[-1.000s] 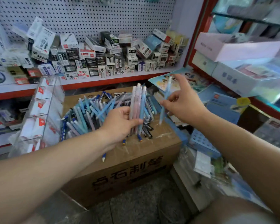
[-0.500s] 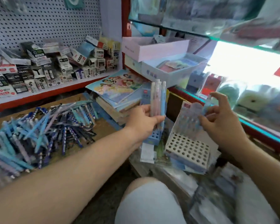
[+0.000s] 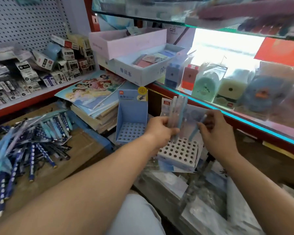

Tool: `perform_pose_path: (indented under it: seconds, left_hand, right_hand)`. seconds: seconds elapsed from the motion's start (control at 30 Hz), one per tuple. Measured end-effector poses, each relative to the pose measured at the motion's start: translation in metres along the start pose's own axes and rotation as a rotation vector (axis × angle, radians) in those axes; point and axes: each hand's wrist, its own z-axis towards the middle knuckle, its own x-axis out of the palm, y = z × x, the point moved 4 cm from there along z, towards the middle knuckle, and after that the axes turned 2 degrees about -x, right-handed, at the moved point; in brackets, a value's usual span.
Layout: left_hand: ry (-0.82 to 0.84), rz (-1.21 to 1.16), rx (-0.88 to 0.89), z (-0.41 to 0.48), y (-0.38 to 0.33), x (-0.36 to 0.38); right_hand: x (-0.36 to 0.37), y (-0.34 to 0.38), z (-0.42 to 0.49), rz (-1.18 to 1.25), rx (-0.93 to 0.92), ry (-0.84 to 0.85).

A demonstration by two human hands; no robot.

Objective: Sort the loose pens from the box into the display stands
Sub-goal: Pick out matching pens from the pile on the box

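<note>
Centre frame: left hand (image 3: 159,128) grips a pen bundle (image 3: 177,114) upright; right hand (image 3: 215,131) pinches one pen (image 3: 196,128) over the white stand (image 3: 178,152). Best: tip into a free hole, push straight. Pile (image 3: 27,141) lies left.

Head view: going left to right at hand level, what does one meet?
Pile of loose pens → blue display stand → left hand holding a bundle of pens → white display stand below it → right hand holding a single pen.
</note>
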Motion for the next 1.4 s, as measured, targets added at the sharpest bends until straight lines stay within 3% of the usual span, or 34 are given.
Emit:
perform_pose_path:
  seconds: [0.33, 0.87, 1.03, 1.23, 1.4]
  left_hand:
    - [-0.004, 0.024, -0.040, 0.001, 0.034, -0.006]
    - [0.030, -0.039, -0.056, -0.004, 0.037, -0.007]
    - [0.060, -0.061, -0.054, -0.003, 0.037, -0.003]
    - [0.116, -0.010, -0.042, -0.003, 0.035, 0.006]
    - [0.106, 0.028, -0.053, -0.003, 0.037, 0.006]
  right_hand:
    - [0.022, -0.012, 0.003, -0.122, 0.058, -0.043]
    - [0.047, -0.014, 0.014, -0.488, 0.132, 0.085]
    - [0.023, -0.005, 0.013, -0.261, 0.156, 0.073]
    - [0.010, 0.031, 0.001, 0.324, 0.156, 0.180]
    - [0.006, 0.026, 0.003, 0.332, 0.155, 0.162]
